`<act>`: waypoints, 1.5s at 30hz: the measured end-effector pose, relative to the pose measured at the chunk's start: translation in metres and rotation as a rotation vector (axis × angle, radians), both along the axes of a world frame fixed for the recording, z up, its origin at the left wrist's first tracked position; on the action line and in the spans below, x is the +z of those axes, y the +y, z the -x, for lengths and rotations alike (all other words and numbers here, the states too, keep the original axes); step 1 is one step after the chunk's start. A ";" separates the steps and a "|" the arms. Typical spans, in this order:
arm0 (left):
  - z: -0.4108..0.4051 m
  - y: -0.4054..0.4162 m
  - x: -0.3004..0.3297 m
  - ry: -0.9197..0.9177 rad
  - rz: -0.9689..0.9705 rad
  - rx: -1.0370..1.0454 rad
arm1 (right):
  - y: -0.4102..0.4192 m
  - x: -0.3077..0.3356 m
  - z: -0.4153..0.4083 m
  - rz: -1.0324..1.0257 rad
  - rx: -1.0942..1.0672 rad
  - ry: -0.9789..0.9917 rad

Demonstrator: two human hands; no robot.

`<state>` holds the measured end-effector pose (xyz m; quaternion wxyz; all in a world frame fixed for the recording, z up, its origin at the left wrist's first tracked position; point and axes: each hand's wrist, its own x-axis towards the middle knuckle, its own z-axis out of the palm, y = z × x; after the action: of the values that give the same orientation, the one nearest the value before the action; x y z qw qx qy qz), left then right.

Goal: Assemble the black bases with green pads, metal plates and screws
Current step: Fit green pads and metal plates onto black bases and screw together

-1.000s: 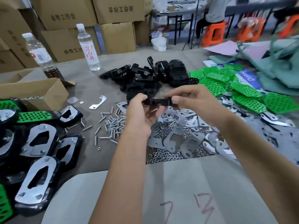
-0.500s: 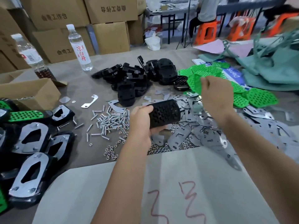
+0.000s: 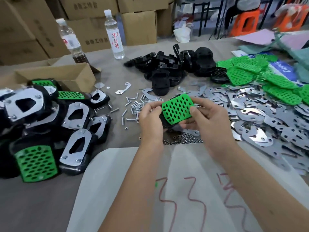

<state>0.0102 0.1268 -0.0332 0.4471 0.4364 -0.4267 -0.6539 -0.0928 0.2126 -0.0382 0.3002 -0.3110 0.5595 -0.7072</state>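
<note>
Hands, left (image 3: 151,121) and right (image 3: 207,118), gripped green pad (image 3: 177,110) over black base (image 3: 164,120) above nuts (image 3: 182,139), we judged for seating.

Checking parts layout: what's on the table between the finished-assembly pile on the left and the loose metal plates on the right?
In the head view, between the finished pile and the metal plates lie scattered screws, some nuts, and both hands holding a green pad.

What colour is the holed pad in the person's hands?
Bright green, dotted with oval holes: the pad shows best in the head view.
</note>
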 end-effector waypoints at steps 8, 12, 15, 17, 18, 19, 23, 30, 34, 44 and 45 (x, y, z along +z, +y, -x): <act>0.003 -0.002 -0.003 -0.004 0.026 -0.009 | -0.001 -0.008 0.000 -0.016 -0.046 0.102; 0.003 -0.004 -0.001 0.002 0.018 -0.004 | -0.003 -0.012 0.002 -0.036 -0.106 0.150; 0.005 -0.004 -0.001 -0.011 0.032 0.001 | -0.005 -0.015 0.004 -0.047 -0.147 0.144; 0.005 -0.003 -0.002 -0.023 0.044 -0.001 | -0.006 -0.016 0.005 -0.044 -0.163 0.139; 0.006 -0.003 -0.003 -0.032 0.055 0.000 | -0.006 -0.017 0.005 -0.042 -0.165 0.131; 0.006 -0.003 -0.004 -0.045 0.067 0.001 | -0.006 -0.017 0.006 -0.039 -0.165 0.124; 0.005 -0.004 -0.008 -0.072 0.104 0.014 | -0.005 -0.017 0.007 -0.079 -0.152 0.165; 0.001 -0.004 -0.015 -0.105 0.203 -0.067 | 0.000 -0.010 0.021 -0.227 -0.123 0.333; 0.001 -0.005 -0.018 -0.158 0.258 -0.129 | 0.002 -0.011 0.021 -0.299 -0.177 0.474; -0.002 -0.003 -0.013 -0.023 0.204 -0.314 | 0.005 -0.005 0.030 -0.135 -0.009 0.141; -0.002 -0.003 -0.013 0.000 0.161 -0.316 | 0.005 -0.004 0.030 -0.111 -0.003 0.082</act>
<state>0.0118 0.1239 -0.0462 0.3725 0.3267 -0.5410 -0.6796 -0.1232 0.2178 -0.0423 0.2929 -0.3219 0.6099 -0.6623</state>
